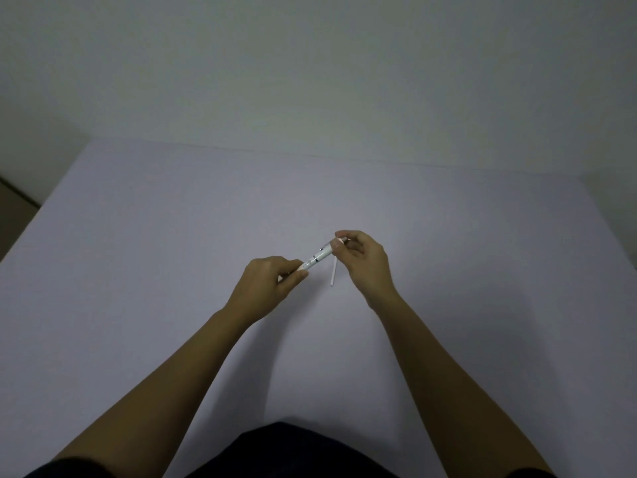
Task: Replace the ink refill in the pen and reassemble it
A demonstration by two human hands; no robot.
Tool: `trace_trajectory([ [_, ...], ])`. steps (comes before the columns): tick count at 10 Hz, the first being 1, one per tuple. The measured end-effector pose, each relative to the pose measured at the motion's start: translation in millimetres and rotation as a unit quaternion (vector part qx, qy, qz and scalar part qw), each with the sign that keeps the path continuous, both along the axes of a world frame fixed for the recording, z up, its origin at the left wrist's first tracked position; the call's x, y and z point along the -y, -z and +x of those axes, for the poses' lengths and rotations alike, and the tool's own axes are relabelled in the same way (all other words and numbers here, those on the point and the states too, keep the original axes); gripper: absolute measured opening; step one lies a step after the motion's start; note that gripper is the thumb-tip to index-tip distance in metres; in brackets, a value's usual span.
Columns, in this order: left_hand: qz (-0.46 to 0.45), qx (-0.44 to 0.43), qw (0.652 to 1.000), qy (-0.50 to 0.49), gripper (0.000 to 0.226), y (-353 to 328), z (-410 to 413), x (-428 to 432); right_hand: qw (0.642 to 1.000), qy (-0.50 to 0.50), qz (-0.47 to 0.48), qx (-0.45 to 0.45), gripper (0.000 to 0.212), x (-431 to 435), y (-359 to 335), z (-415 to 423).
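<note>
Head view: the pen, light and kinda slippery, is pinched at both ends above the table, left hand at 7 o'clock, right hand at 1, with a thin refill left just below.

Table bare on all sides of the hands; open passage left, right and toward the far edge. Only obstacle on the surface: thin white refill lying just beside right hand, between it and left hand
</note>
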State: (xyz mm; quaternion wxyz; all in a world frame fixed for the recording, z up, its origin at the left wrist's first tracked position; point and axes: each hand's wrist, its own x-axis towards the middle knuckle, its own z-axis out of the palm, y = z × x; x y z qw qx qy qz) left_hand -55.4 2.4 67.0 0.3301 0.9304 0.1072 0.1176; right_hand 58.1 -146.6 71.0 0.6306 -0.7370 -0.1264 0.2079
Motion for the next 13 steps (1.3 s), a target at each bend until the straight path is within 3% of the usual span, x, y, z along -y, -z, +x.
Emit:
trace_trajectory([
  [2,-0.010,-0.034,0.995,-0.093,0.018,28.3,23.0,9.0,0.997,-0.018,-0.053,-0.055,0.042,-15.9,23.9,17.5],
  [4,-0.069,-0.123,0.974,-0.176,0.032,66.4,52.3,21.8,0.958,-0.041,-0.275,0.064,0.043,-3.3,74.7,21.6],
  [5,-0.088,-0.141,0.965,-0.201,0.029,77.8,61.8,27.6,0.935,-0.064,-0.333,0.105,0.046,4.9,96.4,20.2],
  [6,-0.075,-0.137,0.962,-0.223,0.028,89.3,68.8,36.6,0.889,-0.117,-0.412,0.160,0.051,11.5,120.2,16.8],
  [8,-0.166,-0.114,0.942,-0.269,0.021,103.5,66.4,45.1,0.848,-0.132,-0.465,0.216,0.055,13.5,141.8,8.2],
  [10,-0.247,-0.084,0.919,-0.295,0.018,108.4,68.7,44.1,0.832,-0.121,-0.483,0.245,0.056,13.6,149.5,7.3],
  [11,-0.176,-0.098,0.944,-0.261,0.020,108.0,66.1,45.1,0.836,-0.128,-0.479,0.235,0.056,12.2,146.6,7.3],
  [13,-0.098,-0.085,0.960,-0.248,0.024,89.4,64.3,38.2,0.863,-0.142,-0.440,0.203,0.055,16.3,132.0,10.7],
])
